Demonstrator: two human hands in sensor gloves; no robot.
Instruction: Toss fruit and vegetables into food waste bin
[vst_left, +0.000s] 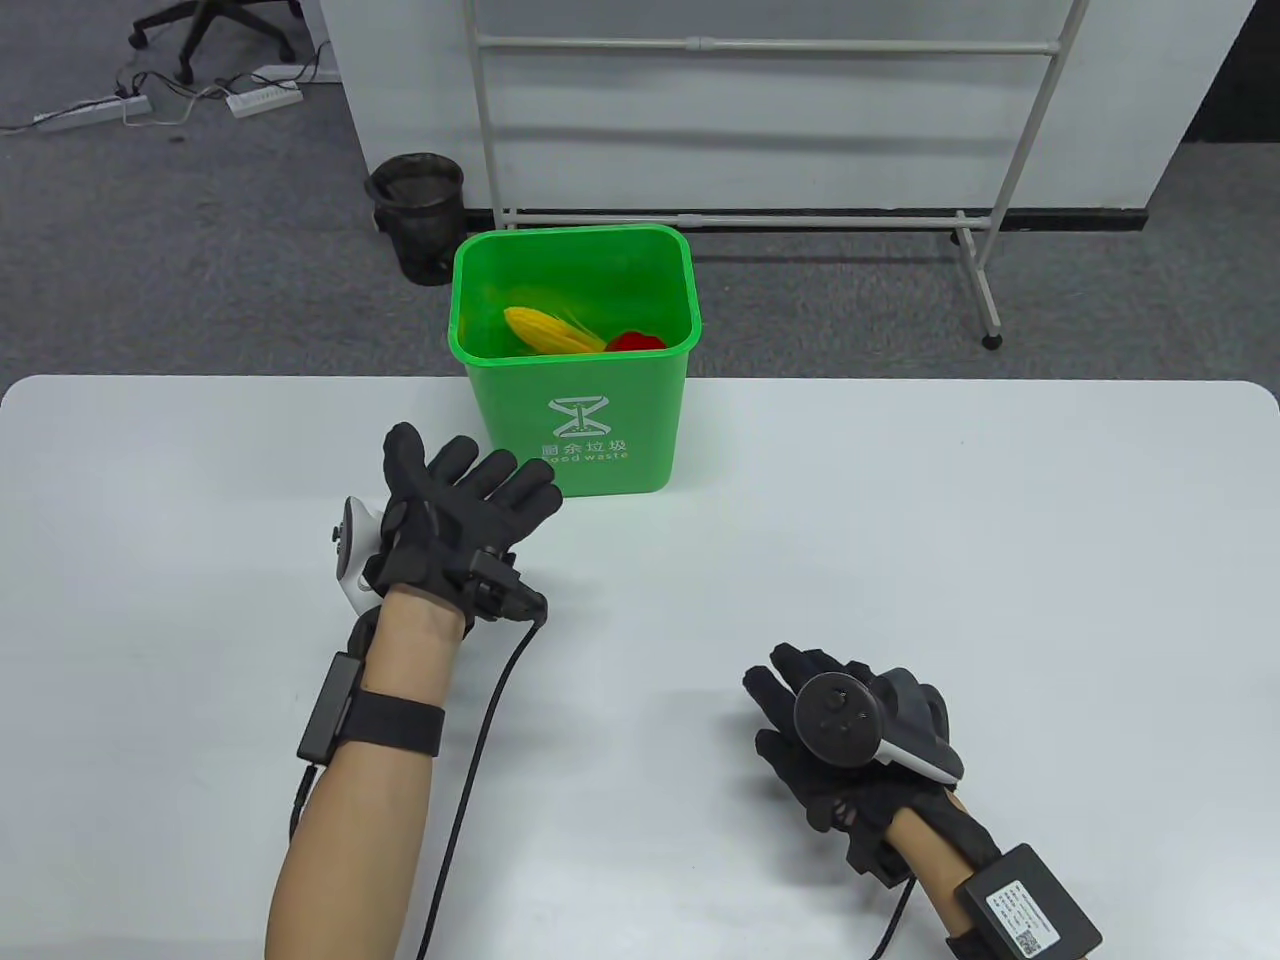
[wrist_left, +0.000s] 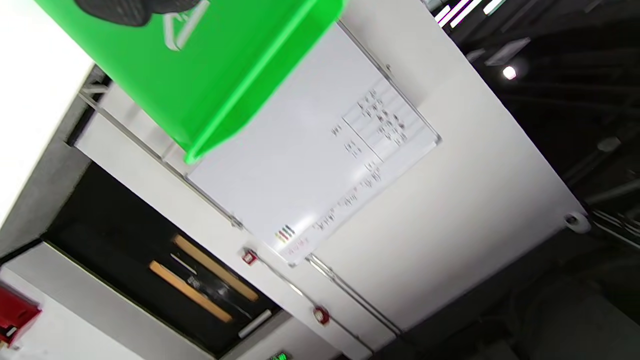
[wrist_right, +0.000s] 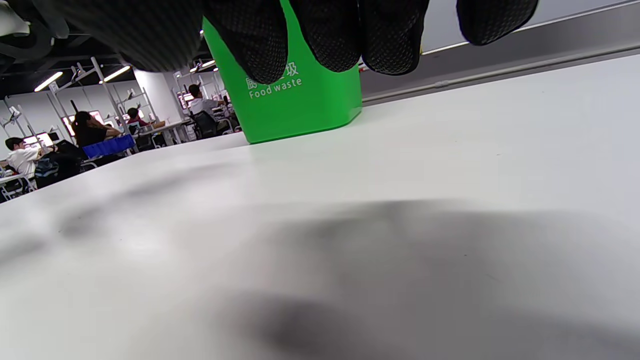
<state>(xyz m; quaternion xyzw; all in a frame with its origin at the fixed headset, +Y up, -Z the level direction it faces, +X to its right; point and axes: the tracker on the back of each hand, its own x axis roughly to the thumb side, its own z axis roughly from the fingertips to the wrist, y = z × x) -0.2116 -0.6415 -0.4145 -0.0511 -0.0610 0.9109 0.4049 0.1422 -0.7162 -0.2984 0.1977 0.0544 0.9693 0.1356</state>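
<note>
A green food waste bin stands at the far edge of the white table. Inside it lie a yellow corn cob and a red vegetable. My left hand is palm up with fingers spread, empty, just left of the bin's front. My right hand rests low near the table's front right, fingers loosely extended and empty. The bin also shows in the left wrist view and in the right wrist view, where my fingertips hang in front of it.
A black mesh wastebasket stands on the grey carpet behind the table. A white metal rack stands further back. Power strips lie on the floor at top left.
</note>
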